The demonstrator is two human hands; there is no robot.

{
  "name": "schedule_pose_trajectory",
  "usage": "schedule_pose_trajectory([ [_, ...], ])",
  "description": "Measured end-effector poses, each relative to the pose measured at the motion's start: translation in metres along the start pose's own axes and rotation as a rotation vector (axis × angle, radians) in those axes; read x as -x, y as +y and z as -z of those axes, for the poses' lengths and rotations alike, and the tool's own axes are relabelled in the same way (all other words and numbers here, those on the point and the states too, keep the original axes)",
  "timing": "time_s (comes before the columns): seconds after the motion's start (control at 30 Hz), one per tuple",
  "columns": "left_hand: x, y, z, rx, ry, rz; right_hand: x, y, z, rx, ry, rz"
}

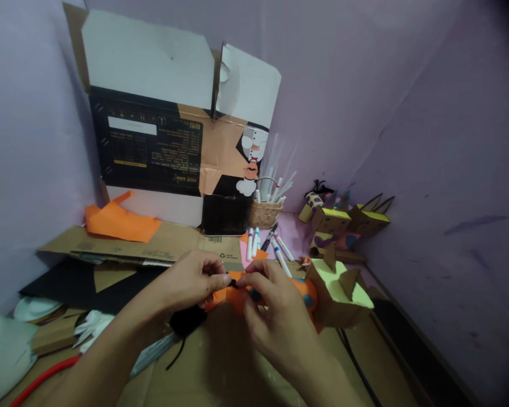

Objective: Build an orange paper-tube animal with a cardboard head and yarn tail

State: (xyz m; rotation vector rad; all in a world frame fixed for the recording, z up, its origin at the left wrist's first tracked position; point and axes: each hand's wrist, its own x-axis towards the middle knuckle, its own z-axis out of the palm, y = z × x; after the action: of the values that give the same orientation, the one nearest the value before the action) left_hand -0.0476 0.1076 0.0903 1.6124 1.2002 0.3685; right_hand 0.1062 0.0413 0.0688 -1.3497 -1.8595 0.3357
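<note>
An orange piece with dark blue spots (309, 295) lies sideways in front of me, joined at its right to a cardboard box head with a pale green top and pointed ears (341, 291). My left hand (197, 280) pinches a small black bit (232, 283) at the orange piece's left end, between thumb and index finger. From the right, my right hand (271, 302) has its fingertips on the same black bit and over the orange piece. Beneath my left hand is a black item with a thin cord (188, 321).
An opened printed box (152, 144) leans on the wall. Beside it stands a basket of markers and clear sticks (266, 213). Loose markers (281, 257), orange paper (123, 223) and box animals (335, 220) lie behind. A red cable (46, 376) runs at lower left.
</note>
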Motion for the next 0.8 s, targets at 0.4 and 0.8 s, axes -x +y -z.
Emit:
schedule_pose_trajectory([
  [0.4,0.001,-0.002,0.001,-0.059,0.013,-0.016,0.000,0.000,-0.001,0.013,-0.010,0.044],
  [0.8,0.001,-0.006,0.014,0.073,0.072,0.037,0.000,0.000,0.000,-0.019,0.004,0.020],
])
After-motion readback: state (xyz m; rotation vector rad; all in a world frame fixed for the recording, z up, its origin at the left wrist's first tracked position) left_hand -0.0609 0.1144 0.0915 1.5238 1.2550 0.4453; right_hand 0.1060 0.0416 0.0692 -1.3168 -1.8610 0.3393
